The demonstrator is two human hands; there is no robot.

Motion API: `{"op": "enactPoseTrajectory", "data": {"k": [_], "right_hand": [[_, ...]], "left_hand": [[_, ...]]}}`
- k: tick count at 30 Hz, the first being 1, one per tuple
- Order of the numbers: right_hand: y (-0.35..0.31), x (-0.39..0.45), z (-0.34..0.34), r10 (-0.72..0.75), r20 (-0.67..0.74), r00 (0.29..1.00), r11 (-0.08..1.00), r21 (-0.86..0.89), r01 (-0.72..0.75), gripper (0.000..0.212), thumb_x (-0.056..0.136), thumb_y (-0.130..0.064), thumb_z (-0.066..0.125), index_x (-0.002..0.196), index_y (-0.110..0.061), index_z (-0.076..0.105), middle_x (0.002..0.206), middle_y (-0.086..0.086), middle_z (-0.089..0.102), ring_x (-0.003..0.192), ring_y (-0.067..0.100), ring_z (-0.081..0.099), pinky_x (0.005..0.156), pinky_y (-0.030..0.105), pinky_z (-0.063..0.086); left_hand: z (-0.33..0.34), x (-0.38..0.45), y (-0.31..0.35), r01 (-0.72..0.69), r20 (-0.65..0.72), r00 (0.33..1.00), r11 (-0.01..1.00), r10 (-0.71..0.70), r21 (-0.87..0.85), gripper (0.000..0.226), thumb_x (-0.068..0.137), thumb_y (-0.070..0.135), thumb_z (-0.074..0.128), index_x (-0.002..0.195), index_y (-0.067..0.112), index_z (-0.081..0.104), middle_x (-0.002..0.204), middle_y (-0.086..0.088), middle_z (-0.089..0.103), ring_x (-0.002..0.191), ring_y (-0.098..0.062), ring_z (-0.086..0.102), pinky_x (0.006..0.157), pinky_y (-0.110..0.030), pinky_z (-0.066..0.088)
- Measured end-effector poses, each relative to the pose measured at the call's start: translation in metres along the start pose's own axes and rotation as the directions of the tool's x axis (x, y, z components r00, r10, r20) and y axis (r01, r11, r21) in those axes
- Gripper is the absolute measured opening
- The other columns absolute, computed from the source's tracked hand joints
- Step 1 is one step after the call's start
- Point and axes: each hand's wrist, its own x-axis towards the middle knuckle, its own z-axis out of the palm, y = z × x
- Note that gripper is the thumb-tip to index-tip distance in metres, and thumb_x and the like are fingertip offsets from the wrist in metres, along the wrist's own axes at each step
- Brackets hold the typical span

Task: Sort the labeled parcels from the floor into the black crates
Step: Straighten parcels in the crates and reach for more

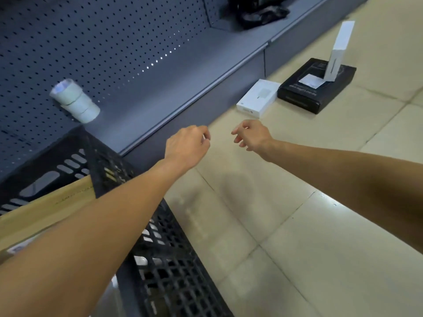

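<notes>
Nearest, the black crate (pixel 160 259) sits low left, a cardboard parcel (pixel 45 207) already inside. Beyond it, the left hand (pixel 185 145) and right hand (pixel 251 136) hang loosely curled, each grip holding nothing. Farther right on the floor (pixel 297 225) lie a white parcel (pixel 256 97) and black parcel (pixel 317 88); the upright white box (pixel 338 49) on the black one would likely topple if that were lifted carelessly.

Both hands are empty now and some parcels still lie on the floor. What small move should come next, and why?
Probably reach the right hand forward to the flat white box: it lies nearest, on the floor, and both hands hold nothing.
</notes>
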Motion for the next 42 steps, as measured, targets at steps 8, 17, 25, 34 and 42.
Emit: {"op": "enactPoseTrajectory", "data": {"k": [8, 17, 25, 34, 42], "right_hand": [[0.045, 0.047, -0.016, 0.094, -0.049, 0.994, 0.994, 0.069, -0.091, 0.018, 0.091, -0.019, 0.049, 0.108, -0.021, 0.052, 0.102, 0.004, 0.061, 0.082, 0.02, 0.057, 0.072, 0.03, 0.052], [0.069, 0.083, -0.012, -0.035, -0.112, 0.993, 0.96, -0.282, 0.002, 0.054, 0.093, -0.017, 0.047, 0.144, -0.02, 0.031, 0.144, 0.006, 0.035, 0.116, 0.028, 0.05, 0.093, 0.034, 0.044], [0.066, 0.118, -0.01, -0.069, -0.039, 0.997, 0.806, -0.591, 0.032, 0.069, 0.094, -0.018, 0.046, 0.154, -0.018, 0.014, 0.163, -0.004, 0.003, 0.14, 0.034, 0.028, 0.109, 0.042, 0.035], [0.06, 0.156, -0.015, -0.034, 0.01, 0.999, 0.556, -0.831, 0.027, 0.075, 0.095, -0.021, 0.047, 0.155, -0.018, 0.003, 0.163, -0.006, -0.003, 0.14, 0.035, 0.02, 0.106, 0.046, 0.035], [0.061, 0.169, -0.019, -0.051, 0.043, 0.998, 0.488, -0.871, 0.062, 0.078, 0.092, -0.024, 0.05, 0.156, -0.02, 0.005, 0.163, -0.003, 0.003, 0.14, 0.035, 0.022, 0.107, 0.044, 0.033]], "left_hand": [[0.047, 0.026, 0.003, -0.035, 0.095, 0.995, 0.999, 0.036, -0.007, 0.022, 0.096, 0.023, 0.047, 0.107, 0.027, 0.066, 0.11, 0.005, 0.067, 0.103, -0.024, 0.06, 0.077, -0.036, 0.045], [0.07, 0.039, -0.031, -0.105, 0.154, 0.985, 0.975, 0.076, 0.194, 0.028, 0.102, 0.028, 0.041, 0.116, 0.021, 0.065, 0.114, -0.005, 0.059, 0.113, -0.026, 0.046, 0.076, -0.035, 0.036], [0.059, 0.072, -0.019, -0.227, 0.267, 0.95, 0.945, 0.162, 0.234, 0.029, 0.102, 0.036, 0.041, 0.119, 0.024, 0.062, 0.108, 0.0, 0.056, 0.117, -0.025, 0.045, 0.076, -0.036, 0.034], [0.051, 0.089, -0.023, -0.235, 0.415, 0.907, 0.905, 0.073, 0.354, 0.033, 0.103, 0.034, 0.04, 0.132, 0.026, 0.053, 0.129, -0.003, 0.055, 0.126, -0.025, 0.041, 0.077, -0.037, 0.033], [0.043, 0.098, -0.023, -0.249, 0.367, 0.924, 0.894, 0.104, 0.374, 0.035, 0.103, 0.035, 0.04, 0.135, 0.027, 0.051, 0.131, -0.004, 0.054, 0.127, -0.026, 0.042, 0.08, -0.037, 0.031]]}}
